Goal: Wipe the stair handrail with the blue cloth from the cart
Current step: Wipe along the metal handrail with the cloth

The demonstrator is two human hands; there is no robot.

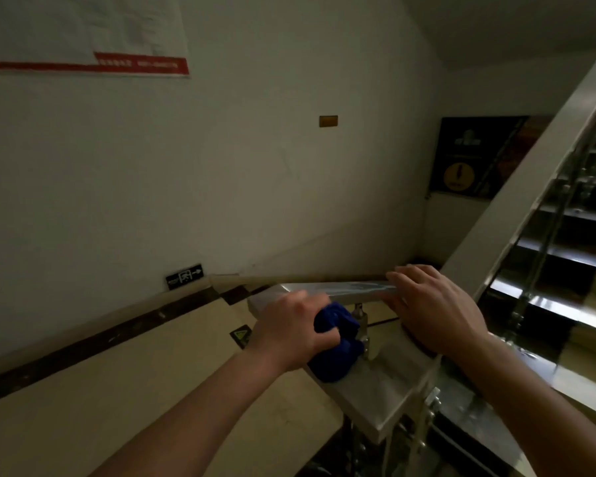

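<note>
**Handrail corner, viewed from above.** At 5 o'clock, the lower run of the metal handrail (382, 390) is seen sloping up toward the centre, where it bends into a level section. At the bend, the blue cloth (338, 342) is bunched and pressed against the rail. It is gripped by the left hand (289, 330), with the fingers curled tightly round it. At 3 o'clock of the cloth, the right hand (434, 311) is laid on the level section, fingers extended and relaxed, nothing grasped. The tiled landing (152, 373) is shown at 8 o'clock and the stair treads (565, 256) at 3 o'clock. On the far wall are mounted an exit sign (184, 276) at 9 o'clock, a dark poster (475, 156) at 2 o'clock, and a red-banded notice (83, 36) at 11 o'clock.
</note>
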